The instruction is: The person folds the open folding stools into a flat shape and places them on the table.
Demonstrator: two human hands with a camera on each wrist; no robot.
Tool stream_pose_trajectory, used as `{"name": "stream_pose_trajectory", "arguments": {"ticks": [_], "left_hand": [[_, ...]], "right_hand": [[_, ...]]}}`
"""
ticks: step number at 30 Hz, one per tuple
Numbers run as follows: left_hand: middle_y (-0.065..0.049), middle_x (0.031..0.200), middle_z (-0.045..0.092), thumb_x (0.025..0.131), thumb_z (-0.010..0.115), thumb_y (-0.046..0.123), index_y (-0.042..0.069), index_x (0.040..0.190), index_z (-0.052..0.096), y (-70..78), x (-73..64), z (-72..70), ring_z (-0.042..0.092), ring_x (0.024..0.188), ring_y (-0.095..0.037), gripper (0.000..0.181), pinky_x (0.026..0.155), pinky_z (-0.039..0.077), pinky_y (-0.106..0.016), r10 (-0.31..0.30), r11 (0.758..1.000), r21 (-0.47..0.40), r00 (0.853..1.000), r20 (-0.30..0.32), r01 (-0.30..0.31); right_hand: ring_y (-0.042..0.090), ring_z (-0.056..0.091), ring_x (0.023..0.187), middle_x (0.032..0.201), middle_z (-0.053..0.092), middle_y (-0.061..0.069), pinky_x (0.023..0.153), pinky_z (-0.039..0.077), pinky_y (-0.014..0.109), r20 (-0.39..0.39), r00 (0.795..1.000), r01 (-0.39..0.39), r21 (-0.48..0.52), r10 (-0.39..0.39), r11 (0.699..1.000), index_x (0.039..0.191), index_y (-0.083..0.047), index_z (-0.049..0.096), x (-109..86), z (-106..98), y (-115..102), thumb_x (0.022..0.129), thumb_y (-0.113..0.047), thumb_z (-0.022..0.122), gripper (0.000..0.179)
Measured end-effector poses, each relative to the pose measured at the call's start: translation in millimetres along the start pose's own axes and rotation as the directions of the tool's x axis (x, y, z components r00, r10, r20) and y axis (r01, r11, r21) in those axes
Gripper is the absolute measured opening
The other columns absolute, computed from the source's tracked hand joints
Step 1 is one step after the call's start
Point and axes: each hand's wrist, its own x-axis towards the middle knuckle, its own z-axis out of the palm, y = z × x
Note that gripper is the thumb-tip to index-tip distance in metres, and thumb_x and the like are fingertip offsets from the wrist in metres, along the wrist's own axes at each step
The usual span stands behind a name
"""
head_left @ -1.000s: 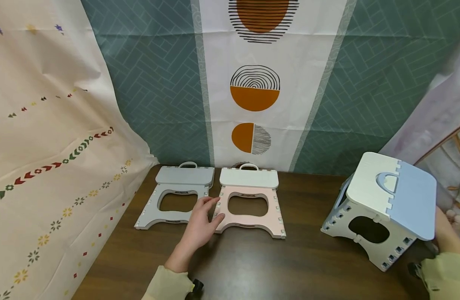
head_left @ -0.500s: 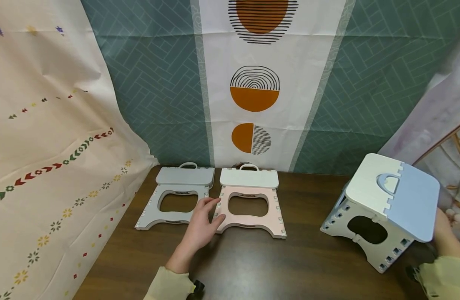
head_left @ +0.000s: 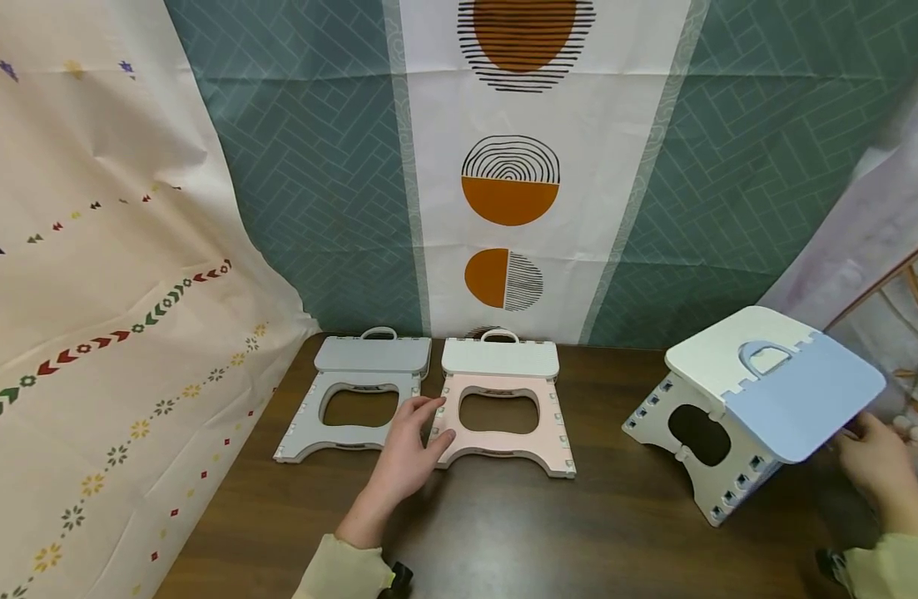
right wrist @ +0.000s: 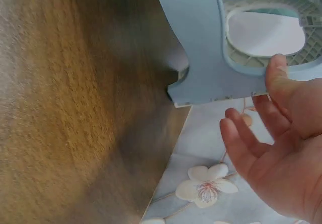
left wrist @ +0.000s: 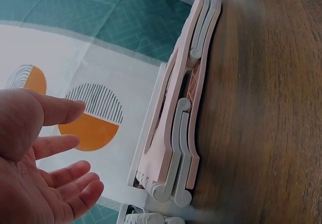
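Observation:
An unfolded step stool (head_left: 803, 399) with a half white, half blue top stands at the right of the table in the head view. My right hand (head_left: 878, 466) is at its right side. In the right wrist view, my right thumb and index finger (right wrist: 274, 116) pinch the edge of the stool's blue leg panel (right wrist: 201, 48); the other fingers are off it. My left hand (head_left: 409, 449), fingers loosely bent, hovers by the left edge of a flat folded pink and white stool (head_left: 503, 445). The left wrist view shows that hand (left wrist: 45, 158) apart from the stool, holding nothing.
A flat folded grey-blue stool (head_left: 372, 353) lies left of the pink one. Behind the brown wooden table (head_left: 518, 532) hangs a green and white patterned cloth (head_left: 331, 183). A cream cloth (head_left: 129, 333) hangs at the left, a flowered one (right wrist: 206, 186) at the right.
The white and blue stool has turned and shifted a little to the left. My right hand has moved left with it and shows more fully. My left hand has stayed nearly still.

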Motion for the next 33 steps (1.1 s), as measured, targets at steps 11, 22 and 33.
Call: {"name": "stream_pose_trajectory", "arguments": {"ticks": [11, 22, 33], "left_hand": [[-0.017, 0.142, 0.055, 0.099, 0.079, 0.015, 0.002, 0.145, 0.063, 5.3, -0.3, 11.0, 0.058, 0.126, -0.037, 0.051, 0.098, 0.052, -0.053, 0.015, 0.999, -0.033, 0.999, 0.036, -0.014], [-0.016, 0.143, 0.055, 0.099, 0.078, 0.015, 0.002, 0.147, 0.062, 11.4, -5.0, 27.5, 0.058, 0.127, -0.034, 0.052, 0.096, 0.055, -0.051, 0.042, 0.997, -0.074, 0.993, 0.106, -0.035], [-0.014, 0.140, 0.056, 0.101, 0.077, 0.017, 0.005, 0.150, 0.060, 26.5, -6.3, 48.1, 0.061, 0.123, -0.035, 0.053, 0.093, 0.056, -0.047, 0.124, 0.989, -0.106, 0.978, 0.166, -0.107]], "right_hand": [[0.062, 0.061, 0.103, 0.121, 0.059, 0.048, 0.061, 0.047, 0.029, 0.062, 0.998, -0.008, 0.030, 0.007, 1.000, 0.127, 0.021, 0.052, -23.1, -4.2, -7.8, 0.106, -0.024, 0.067, 0.053], [-0.005, 0.054, 0.078, 0.105, 0.074, 0.026, 0.065, 0.050, 0.032, 0.175, 0.984, -0.042, 0.060, 0.031, 0.997, 0.122, 0.014, 0.060, -49.4, -4.2, -7.8, 0.099, -0.045, 0.078, 0.066], [0.029, 0.072, 0.087, 0.100, 0.075, 0.015, 0.065, 0.057, 0.035, 0.330, 0.941, 0.079, -0.017, -0.069, 0.997, 0.124, 0.015, 0.058, -64.7, 7.9, -15.2, 0.094, -0.041, 0.085, 0.070]]}}
